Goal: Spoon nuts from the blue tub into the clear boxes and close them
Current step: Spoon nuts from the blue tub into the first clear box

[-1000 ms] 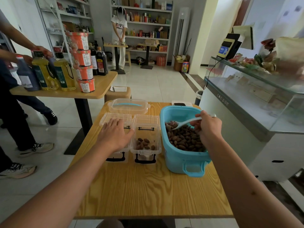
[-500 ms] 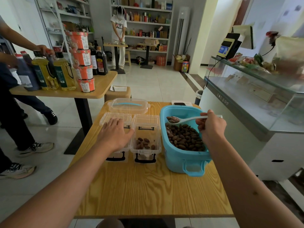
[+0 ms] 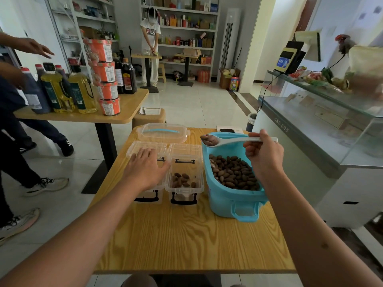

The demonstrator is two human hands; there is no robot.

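The blue tub (image 3: pixel 232 201) stands at the right of the wooden table, full of brown nuts (image 3: pixel 233 172). My right hand (image 3: pixel 263 154) grips a white spoon (image 3: pixel 230 140) loaded with nuts, held above the tub's far left corner. Two clear boxes stand side by side left of the tub with lids flipped back. The right box (image 3: pixel 184 187) holds a thin layer of nuts. My left hand (image 3: pixel 145 168) lies flat over the left box (image 3: pixel 148 195), hiding its inside.
A third clear box (image 3: pixel 162 132) with a blue-handled lid sits shut at the table's far edge. A phone (image 3: pixel 228 130) lies behind the tub. A glass counter (image 3: pixel 310 129) stands to the right. To the left are a table with oil bottles and people standing.
My right hand has lifted the spoon out of the nuts, loaded, and raised it up and to the left above the tub. My left hand has stayed on the left box.
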